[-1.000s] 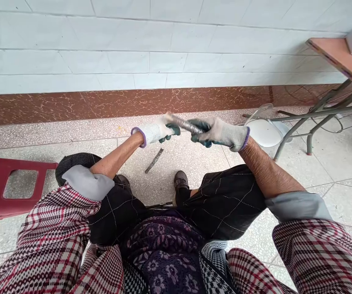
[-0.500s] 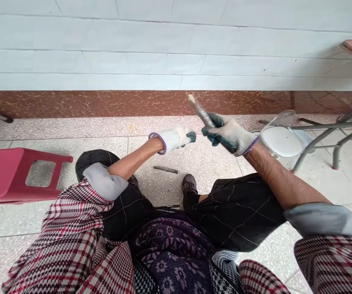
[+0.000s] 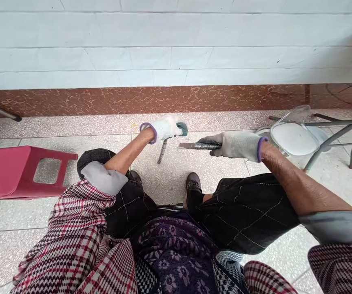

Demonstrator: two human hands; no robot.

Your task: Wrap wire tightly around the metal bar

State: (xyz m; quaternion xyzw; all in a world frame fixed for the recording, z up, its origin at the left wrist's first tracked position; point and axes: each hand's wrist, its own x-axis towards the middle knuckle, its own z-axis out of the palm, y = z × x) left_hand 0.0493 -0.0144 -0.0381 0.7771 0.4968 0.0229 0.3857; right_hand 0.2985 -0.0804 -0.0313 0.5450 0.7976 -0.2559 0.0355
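My left hand [image 3: 168,127], in a white knitted glove with a dark green palm and purple cuff, is closed above the floor in front of me. From under its fingers a dark grey, ridged short stick [image 3: 162,152] slants down. To its right, my right hand [image 3: 229,145] wears the same kind of glove and is wrapped round a second stick [image 3: 195,145]. That one has a shiny, grey wrapped part near the fingers and a flatter brownish end pointing left toward my left hand. The two sticks are apart. My fingers hide the gripped ends.
A red plastic stool [image 3: 7,169] stands at the left. At the right is a white round-seated chair [image 3: 293,139] beside grey metal legs [image 3: 331,143]. A tiled wall [image 3: 176,45] with a red-brown base strip [image 3: 151,100] runs ahead. My shoe [image 3: 193,181] rests on the speckled floor.
The stick that lay on the floor is now in my left hand, hanging down. My right hand has lowered, and its stick has turned from pointing up-left to nearly level.
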